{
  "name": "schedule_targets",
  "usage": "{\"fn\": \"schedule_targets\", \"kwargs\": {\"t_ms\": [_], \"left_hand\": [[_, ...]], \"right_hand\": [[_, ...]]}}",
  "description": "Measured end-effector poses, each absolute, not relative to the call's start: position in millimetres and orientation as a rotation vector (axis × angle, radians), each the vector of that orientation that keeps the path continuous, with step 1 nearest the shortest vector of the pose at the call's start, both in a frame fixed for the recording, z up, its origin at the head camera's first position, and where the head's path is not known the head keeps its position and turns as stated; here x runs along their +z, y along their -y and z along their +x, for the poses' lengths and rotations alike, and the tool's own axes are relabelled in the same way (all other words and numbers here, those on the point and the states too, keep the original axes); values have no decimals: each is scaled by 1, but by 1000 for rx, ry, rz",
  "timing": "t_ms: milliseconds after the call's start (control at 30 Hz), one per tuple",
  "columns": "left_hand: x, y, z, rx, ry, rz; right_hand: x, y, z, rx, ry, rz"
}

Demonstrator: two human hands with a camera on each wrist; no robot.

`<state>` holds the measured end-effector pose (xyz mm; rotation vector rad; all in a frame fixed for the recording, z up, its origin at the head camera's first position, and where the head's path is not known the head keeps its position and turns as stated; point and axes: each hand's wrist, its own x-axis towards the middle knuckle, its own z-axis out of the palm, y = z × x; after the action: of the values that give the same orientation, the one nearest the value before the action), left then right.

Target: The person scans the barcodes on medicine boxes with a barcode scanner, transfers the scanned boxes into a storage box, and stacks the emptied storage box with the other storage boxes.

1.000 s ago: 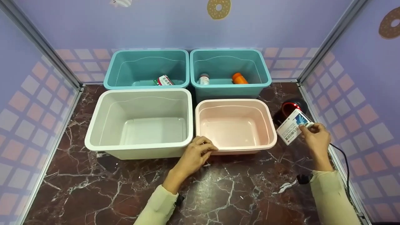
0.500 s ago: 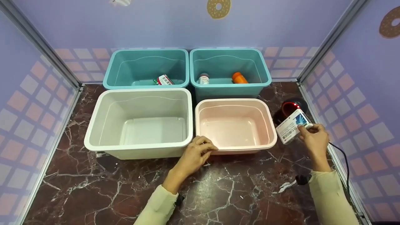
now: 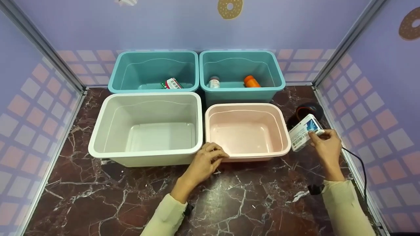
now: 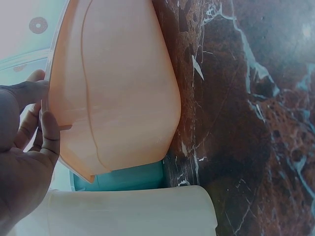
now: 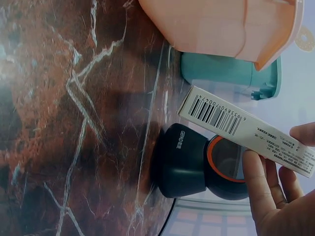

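My right hand (image 3: pixel 325 148) pinches a white medicine box (image 3: pixel 304 133) with a blue picture at one end, beside the pink bin. In the right wrist view the box's side with a barcode (image 5: pixel 216 114) shows, and a black barcode scanner (image 5: pixel 179 160) with an orange ring stands just behind it. The box partly covers the scanner's round window. My left hand (image 3: pixel 207 161) grips the near rim of the pink bin (image 3: pixel 246 155) at its left corner. In the left wrist view, fingers (image 4: pixel 50 130) lie on both sides of that rim.
A large white bin (image 3: pixel 146 153) stands left of the pink one. Behind are two teal bins: the left (image 3: pixel 154 54) holds a red-and-white box (image 3: pixel 173 83), the right (image 3: pixel 241 95) a white bottle (image 3: pixel 214 82) and an orange bottle (image 3: pixel 251 81). A black cable (image 3: pixel 363 170) runs along the right wall.
The medicine box and my right hand have shifted slightly left, and the box has tilted to show more of its side. The scanner's red lights have gone dark. My left hand stays put.
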<state>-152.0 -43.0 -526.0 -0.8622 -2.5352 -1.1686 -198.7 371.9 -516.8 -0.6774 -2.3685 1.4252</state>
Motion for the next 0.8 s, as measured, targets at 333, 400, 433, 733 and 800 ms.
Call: {"fn": "schedule_targets", "kwargs": {"t_ms": [333,400,433,733,800], "left_hand": [[-526,43,-152,-1180,2549,-857],[-526,43,-152,-1181,2552,-854],[-526,43,-152,-1183,2554,-854],[-526,44,-152,-1175,2533,-881],[-526,44,-153,-1171,2530,-884]], "right_hand": [[-513,-373,-201,1305,2356,-700],[-512,-374,-201,1279,2353,-700],[-511,-374,-201,1276,2348,-701],[-506,-373,-201,1319,2302,-705],[-507,-373,-202,1329,2291,-704]]}}
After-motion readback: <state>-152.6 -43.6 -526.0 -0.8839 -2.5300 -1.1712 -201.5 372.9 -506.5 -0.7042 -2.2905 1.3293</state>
